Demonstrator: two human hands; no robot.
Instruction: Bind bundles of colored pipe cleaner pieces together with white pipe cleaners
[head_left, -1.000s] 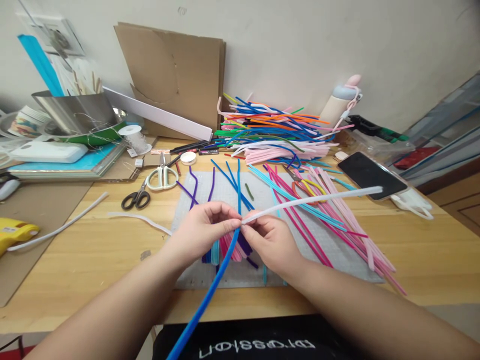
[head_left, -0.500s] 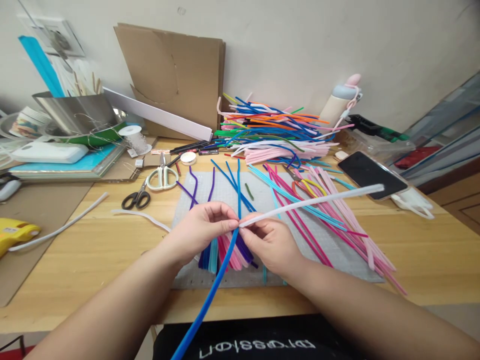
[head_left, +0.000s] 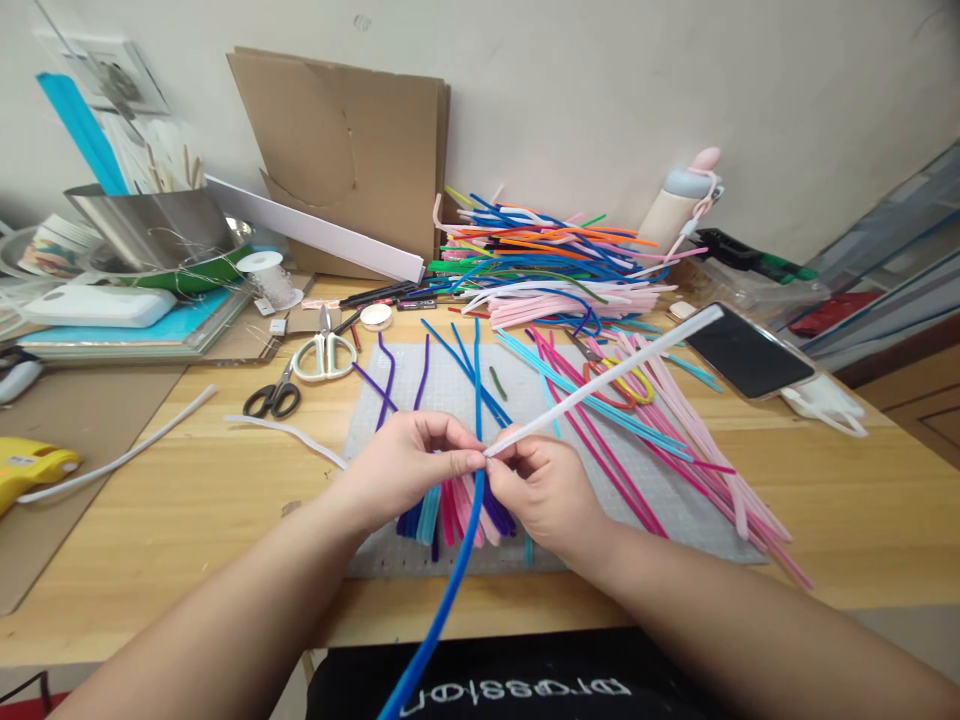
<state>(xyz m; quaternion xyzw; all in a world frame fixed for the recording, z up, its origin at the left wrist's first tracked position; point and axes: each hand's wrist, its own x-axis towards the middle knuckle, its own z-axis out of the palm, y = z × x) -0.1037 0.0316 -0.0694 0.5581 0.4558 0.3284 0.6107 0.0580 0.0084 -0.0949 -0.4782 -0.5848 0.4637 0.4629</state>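
Above the middle of the grey cutting mat (head_left: 645, 510), both hands meet fingertip to fingertip where two pipe cleaners cross. My left hand (head_left: 412, 465) is closed in a pinch on a long blue pipe cleaner (head_left: 457, 575), which runs from the far side of the mat down towards my lap. My right hand (head_left: 544, 490) pinches the near end of a white pipe cleaner (head_left: 607, 378); its free end points up and to the right. Fingers hide the exact crossing. Below the hands lie short purple, blue and pink pipe cleaners (head_left: 457, 510), partly covered.
Pink pipe cleaners (head_left: 600, 470) and red-and-yellow-handled scissors (head_left: 619, 383) lie on the mat's right side. A mixed pipe cleaner pile (head_left: 555, 260) is behind. White scissors (head_left: 324, 355), black scissors (head_left: 272, 398), a phone (head_left: 750, 350) and a yellow glue gun (head_left: 34, 465) surround the mat.
The white pipe cleaner's free end has swung up and left. The blue one's lower end has shifted right, and both pinching hands have moved slightly right.
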